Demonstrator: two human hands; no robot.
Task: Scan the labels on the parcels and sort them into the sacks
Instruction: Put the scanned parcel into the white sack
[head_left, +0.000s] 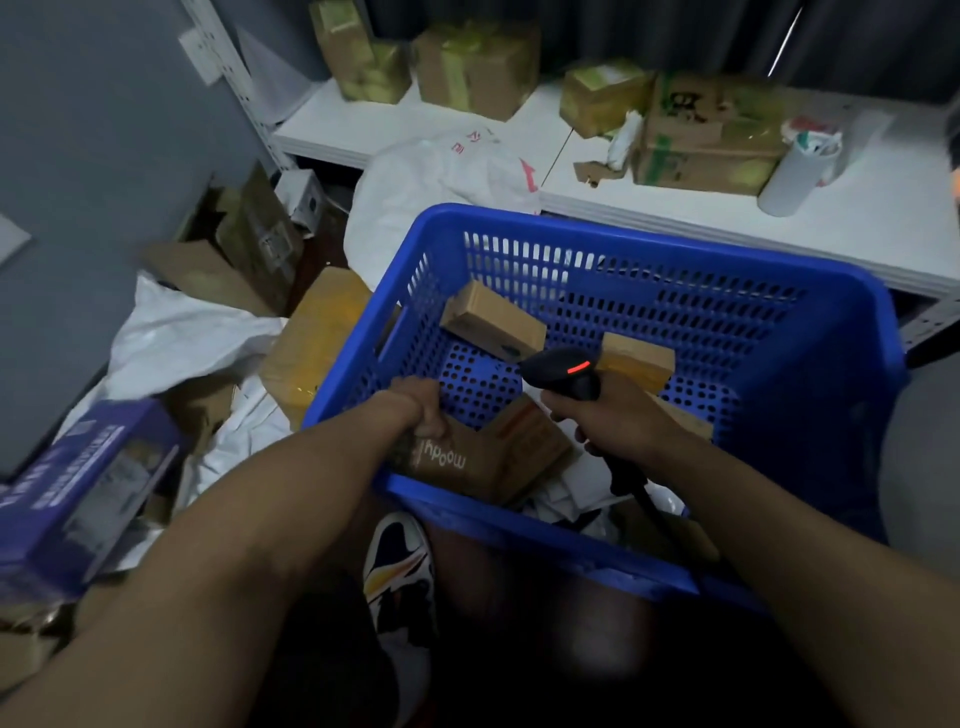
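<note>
A blue perforated basket (779, 332) stands in front of me with several cardboard parcels in it. My left hand (423, 408) reaches over the basket's near left edge and grips the corner of a brown parcel printed "moody" (467, 462). My right hand (615, 415) holds a black barcode scanner (563, 371) with a red light lit, aimed into the basket. Two small brown boxes lie further in, one (493, 319) at the back left and one (636, 361) just behind the scanner. White sacks (431, 182) (182, 338) lie on the floor to the left and behind the basket.
A low white shelf (883, 218) behind the basket carries several taped cardboard boxes (706, 135) and a white roll (795, 171). More boxes (311, 343) and a purple carton (78, 499) clutter the floor at left. My shoe (400, 566) is below the basket.
</note>
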